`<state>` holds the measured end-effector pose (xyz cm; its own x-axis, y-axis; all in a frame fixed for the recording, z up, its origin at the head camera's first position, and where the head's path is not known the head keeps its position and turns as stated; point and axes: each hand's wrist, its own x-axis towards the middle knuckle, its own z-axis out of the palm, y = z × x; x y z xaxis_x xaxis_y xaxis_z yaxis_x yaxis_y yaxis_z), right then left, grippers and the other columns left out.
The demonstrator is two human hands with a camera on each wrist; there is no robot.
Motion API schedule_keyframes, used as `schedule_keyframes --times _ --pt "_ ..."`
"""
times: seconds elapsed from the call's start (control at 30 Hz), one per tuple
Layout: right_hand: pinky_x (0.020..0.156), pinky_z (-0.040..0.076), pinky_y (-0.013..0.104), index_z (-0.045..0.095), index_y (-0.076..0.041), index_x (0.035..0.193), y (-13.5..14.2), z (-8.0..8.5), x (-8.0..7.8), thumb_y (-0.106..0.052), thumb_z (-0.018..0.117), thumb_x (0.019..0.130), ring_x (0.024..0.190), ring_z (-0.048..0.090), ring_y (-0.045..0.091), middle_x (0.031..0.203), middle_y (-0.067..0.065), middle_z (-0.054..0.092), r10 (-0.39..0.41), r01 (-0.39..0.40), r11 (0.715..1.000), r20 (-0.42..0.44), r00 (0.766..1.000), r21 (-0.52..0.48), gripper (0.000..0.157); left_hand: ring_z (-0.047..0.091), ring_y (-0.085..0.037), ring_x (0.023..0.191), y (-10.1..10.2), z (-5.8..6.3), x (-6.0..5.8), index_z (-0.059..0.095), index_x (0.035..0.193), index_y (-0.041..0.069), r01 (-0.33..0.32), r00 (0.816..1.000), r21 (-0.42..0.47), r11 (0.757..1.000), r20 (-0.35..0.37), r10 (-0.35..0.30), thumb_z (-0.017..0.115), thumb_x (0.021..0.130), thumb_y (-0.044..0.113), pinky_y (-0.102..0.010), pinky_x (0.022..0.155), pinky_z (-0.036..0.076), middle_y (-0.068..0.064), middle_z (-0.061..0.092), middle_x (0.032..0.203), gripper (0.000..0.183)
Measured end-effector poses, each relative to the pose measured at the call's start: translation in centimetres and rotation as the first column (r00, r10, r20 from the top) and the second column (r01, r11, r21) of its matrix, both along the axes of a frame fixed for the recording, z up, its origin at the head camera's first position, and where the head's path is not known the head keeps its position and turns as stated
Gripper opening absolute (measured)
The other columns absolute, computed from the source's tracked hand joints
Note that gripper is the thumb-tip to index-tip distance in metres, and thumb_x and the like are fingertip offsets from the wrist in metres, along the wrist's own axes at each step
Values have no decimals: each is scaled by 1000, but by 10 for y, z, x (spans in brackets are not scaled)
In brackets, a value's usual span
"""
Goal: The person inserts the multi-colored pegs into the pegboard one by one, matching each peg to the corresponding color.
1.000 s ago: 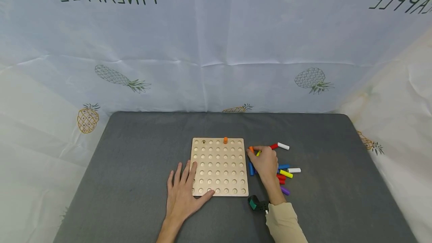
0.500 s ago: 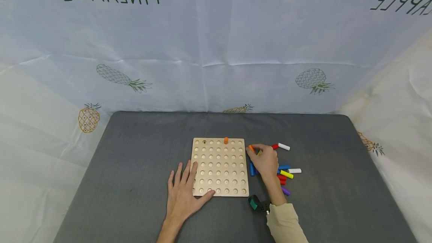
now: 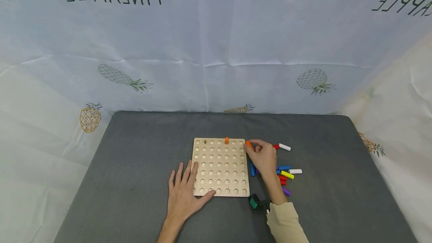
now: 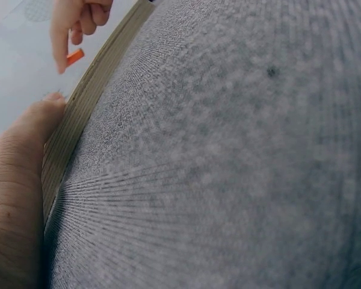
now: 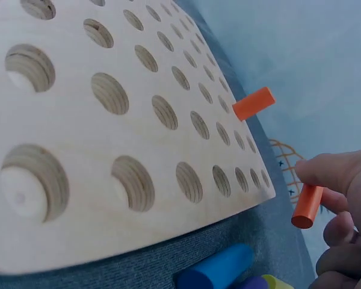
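A square wooden pegboard [image 3: 219,168] with rows of round holes lies on the grey table. One orange peg [image 5: 254,103] stands in a hole of its far row. My right hand [image 3: 263,155] pinches another orange peg [image 5: 307,206] between thumb and forefinger, just beyond the board's far right corner; the peg is tilted in the right wrist view. The other fingers of that hand are curled. My left hand [image 3: 183,194] lies flat with spread fingers at the board's near left corner, fingertips and thumb on its edge. In the left wrist view the left thumb [image 4: 45,117] rests along the board's side.
Loose pegs lie right of the board: a blue peg [image 3: 252,169] beside its edge, white pegs [image 3: 284,147], a yellow peg [image 3: 287,174], red pegs [image 3: 282,180] and a purple peg [image 3: 286,191]. A black and green device [image 3: 258,202] sits at the right wrist. A pineapple-print cloth [image 3: 216,48] hangs behind.
My right hand has lifted the orange peg away from the loose pegs and moved slightly left and farther back, toward the board's far right corner. The left hand stays in place.
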<state>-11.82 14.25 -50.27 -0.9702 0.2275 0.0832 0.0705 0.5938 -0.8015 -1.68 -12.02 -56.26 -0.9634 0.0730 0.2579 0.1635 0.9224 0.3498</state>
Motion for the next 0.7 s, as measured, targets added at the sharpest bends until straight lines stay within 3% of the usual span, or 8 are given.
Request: schedule_keyframes --times 0.23,0.7 --pt "42 25 21 80 -5 103 -3 2 -1 -22 82 86 44 34 8 75 13 66 -6 4 999 -32 999 -41 24 40 -41 149 0 0 0 40 158 20 1 1000 -2 1000 -8 -1 69 71 80 -64 121 24 -10 47 160 110" --pt "41 23 19 79 -4 108 -10 -1 -6 -19 80 88 38 22 1 88 15 74 63 -72 991 -83 995 -116 25 41 -42 148 0 -1 0 41 158 19 2 1000 -15 1000 -27 -2 69 71 81 -64 120 26 -10 48 159 110"
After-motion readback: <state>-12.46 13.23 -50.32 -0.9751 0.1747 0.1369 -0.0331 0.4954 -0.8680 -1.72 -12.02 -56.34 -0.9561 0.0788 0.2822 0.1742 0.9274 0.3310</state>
